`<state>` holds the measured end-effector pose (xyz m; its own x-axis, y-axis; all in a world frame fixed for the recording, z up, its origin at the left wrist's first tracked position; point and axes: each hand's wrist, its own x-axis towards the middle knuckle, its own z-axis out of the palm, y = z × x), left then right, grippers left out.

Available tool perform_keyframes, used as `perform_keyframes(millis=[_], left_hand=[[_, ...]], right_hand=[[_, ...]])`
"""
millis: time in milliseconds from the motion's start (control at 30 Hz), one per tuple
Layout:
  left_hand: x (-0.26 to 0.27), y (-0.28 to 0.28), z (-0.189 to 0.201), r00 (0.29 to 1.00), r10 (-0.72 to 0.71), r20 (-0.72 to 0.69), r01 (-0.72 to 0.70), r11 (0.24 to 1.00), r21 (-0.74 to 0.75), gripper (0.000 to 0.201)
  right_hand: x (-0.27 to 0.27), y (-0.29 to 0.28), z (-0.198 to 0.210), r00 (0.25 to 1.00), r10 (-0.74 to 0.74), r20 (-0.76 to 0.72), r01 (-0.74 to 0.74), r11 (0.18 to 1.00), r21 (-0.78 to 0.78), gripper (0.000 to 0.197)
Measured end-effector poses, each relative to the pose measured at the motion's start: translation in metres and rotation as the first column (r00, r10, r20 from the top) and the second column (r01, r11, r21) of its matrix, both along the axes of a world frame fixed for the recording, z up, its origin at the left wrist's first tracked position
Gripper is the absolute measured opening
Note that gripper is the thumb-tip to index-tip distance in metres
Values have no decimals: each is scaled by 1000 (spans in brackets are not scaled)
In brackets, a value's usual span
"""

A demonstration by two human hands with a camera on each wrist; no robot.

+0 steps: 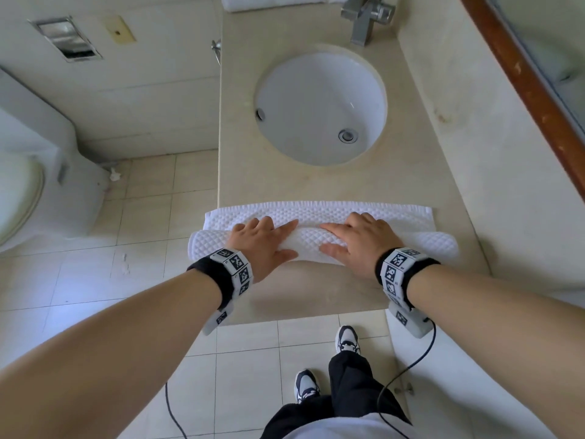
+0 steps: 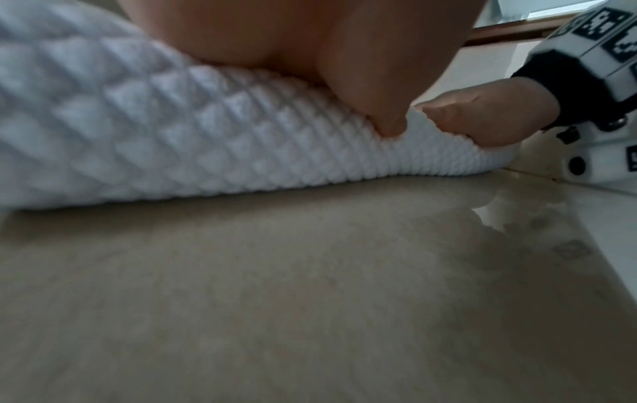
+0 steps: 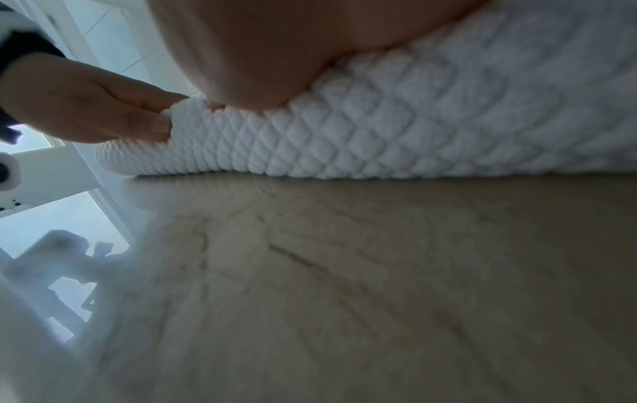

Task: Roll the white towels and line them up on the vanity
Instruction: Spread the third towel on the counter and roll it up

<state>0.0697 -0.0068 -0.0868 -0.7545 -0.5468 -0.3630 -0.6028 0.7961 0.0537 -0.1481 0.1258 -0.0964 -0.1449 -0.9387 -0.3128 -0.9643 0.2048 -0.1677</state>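
— So, what are the hands doing?
— Left hand (image 1: 264, 245) and right hand (image 1: 359, 240) lie flat, fingers spread, pressing the rolled part of the white towel (image 1: 421, 245).
— Thumbs?
— Seemingly tucked against the roll's near side; the wrist views are blurry.
— Where's the towel?
— On the vanity (image 1: 304, 188), near edge, its unrolled strip on the far side toward the sink (image 1: 319, 106). Another towel (image 1: 272, 1) lies far, left of the faucet (image 1: 364, 17).
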Motion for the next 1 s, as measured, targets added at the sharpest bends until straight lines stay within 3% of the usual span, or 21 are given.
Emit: perform_keyframes(millis=[233,400,567,667,800,900,1000], left_hand=[[-11,-23,-2,998,16,63,-25,989,147,67],[-18,-34,1,995,56,81,-75,963,259,61],[-20,-39,1,996,58,64,-74,953,295,61],[-18,-34,3,997,57,47,-67,966,249,65],[-12,-16,5,1000,1,-21,0,998,62,74],[-12,-4,8,997,-63,-53,61,998,-23,78],[-14,-2,7,997,-39,-59,36,998,-53,77]], right_hand=[[-10,-14,2,1000,11,14,-11,1000,3,66],[0,2,2,998,8,-67,-19,985,-172,61],[2,14,-6,991,33,-133,-54,985,-163,66],[-5,-1,4,992,52,-112,-62,994,-88,66],[-17,-15,8,995,79,-68,-82,996,-46,65],[-22,-25,10,998,56,1,-55,998,-9,64],[-29,-33,11,995,39,92,-43,998,39,65]])
